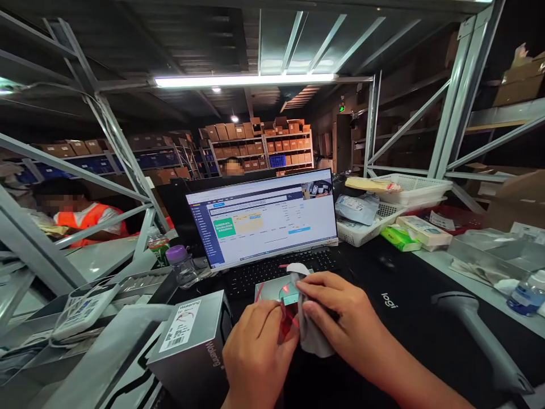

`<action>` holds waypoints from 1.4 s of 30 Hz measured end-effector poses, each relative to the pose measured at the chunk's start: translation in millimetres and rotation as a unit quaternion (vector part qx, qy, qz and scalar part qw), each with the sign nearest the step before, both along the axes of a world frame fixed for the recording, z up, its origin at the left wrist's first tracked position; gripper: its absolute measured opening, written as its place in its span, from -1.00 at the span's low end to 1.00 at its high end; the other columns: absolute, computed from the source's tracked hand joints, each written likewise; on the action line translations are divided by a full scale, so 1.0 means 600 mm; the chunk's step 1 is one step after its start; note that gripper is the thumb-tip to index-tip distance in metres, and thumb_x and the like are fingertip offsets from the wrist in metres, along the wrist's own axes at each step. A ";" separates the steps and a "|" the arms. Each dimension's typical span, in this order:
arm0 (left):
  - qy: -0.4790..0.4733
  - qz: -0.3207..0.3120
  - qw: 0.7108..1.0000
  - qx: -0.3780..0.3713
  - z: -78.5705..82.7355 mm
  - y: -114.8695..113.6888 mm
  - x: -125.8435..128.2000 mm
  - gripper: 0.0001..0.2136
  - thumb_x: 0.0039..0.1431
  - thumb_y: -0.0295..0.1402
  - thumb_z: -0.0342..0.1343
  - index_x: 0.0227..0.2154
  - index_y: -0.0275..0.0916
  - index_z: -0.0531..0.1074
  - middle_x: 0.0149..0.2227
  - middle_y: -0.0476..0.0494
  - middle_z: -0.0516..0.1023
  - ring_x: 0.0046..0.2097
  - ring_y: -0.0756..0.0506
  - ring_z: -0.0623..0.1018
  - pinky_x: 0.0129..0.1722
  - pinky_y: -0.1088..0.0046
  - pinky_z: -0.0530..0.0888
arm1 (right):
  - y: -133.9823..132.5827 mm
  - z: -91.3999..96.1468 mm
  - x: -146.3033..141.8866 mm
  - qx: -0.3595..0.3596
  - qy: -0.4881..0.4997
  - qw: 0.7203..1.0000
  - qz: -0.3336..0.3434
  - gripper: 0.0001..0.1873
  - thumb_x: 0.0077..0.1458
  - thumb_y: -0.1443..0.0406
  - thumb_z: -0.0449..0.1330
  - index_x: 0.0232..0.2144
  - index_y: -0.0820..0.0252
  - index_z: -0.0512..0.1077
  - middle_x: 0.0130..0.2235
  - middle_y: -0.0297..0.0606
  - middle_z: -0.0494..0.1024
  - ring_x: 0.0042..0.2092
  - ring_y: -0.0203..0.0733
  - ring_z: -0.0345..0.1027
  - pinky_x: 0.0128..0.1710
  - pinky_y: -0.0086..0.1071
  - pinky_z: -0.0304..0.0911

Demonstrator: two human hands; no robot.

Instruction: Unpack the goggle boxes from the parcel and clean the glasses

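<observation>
Left hand [255,346] and right hand [336,318] close together, fingers curled, fingertips meeting; right forearm extends lower right.

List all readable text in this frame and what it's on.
"logi": on the black desk mat, right of the keyboard.
"Wokaeng": on the white label and side of the grey box left of the left hand; reading uncertain.
Monitor: interface text too small to read.
Small packet between the left hand and right hand: no legible print.
Parcel labels in the white baskets: blurred.
Shelf cartons: unreadable.
</observation>
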State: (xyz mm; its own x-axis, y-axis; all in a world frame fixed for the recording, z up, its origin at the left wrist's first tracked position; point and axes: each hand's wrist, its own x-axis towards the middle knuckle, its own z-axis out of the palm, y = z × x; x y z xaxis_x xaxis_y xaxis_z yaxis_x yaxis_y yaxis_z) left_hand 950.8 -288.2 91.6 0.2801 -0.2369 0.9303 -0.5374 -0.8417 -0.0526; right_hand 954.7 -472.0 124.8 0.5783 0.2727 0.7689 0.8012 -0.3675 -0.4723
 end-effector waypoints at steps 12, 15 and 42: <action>0.012 0.013 1.000 -0.024 -0.002 0.005 0.008 -0.83 0.35 -0.37 -0.01 -0.28 -0.28 0.45 -0.27 -0.17 0.57 -0.24 -0.10 0.57 -0.24 0.41 0.53 | 0.039 -0.036 0.037 -0.052 -0.234 0.965 -0.108 -0.69 0.25 0.45 0.13 -0.02 0.21 0.55 0.19 -0.04 0.49 0.35 0.16 0.13 0.28 0.25 0.17; -0.015 0.028 0.999 -0.011 -0.003 0.010 0.008 -0.76 0.39 -0.43 -0.15 -0.23 -0.32 0.45 -0.27 -0.23 0.58 -0.24 -0.11 0.58 -0.27 0.43 0.55 | 0.064 -0.049 0.017 -0.123 -0.281 0.944 -0.117 -0.62 0.31 0.35 0.10 0.12 0.43 0.43 0.21 0.05 0.45 0.34 0.12 0.15 0.36 0.17 0.04; -0.045 -0.051 0.995 -0.068 -0.012 0.004 0.013 -0.96 0.27 -0.40 0.17 -0.28 -0.24 0.48 -0.31 -0.12 0.59 -0.26 -0.09 0.59 -0.17 0.41 0.55 | 0.046 -0.044 0.027 -0.027 -0.280 0.952 -0.125 -0.56 0.32 0.51 0.01 0.17 0.19 0.40 0.06 -0.13 0.60 0.16 -0.13 0.44 0.29 -0.02 0.26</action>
State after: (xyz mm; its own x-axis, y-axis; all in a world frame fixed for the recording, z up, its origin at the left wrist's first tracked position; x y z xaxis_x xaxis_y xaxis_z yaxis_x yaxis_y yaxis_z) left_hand 958.7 -286.0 84.4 0.1741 -0.1297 0.9761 -0.6190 -0.7854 0.0061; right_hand 970.6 -444.3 98.4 0.1342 0.2289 0.9642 0.8065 -0.5905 0.0279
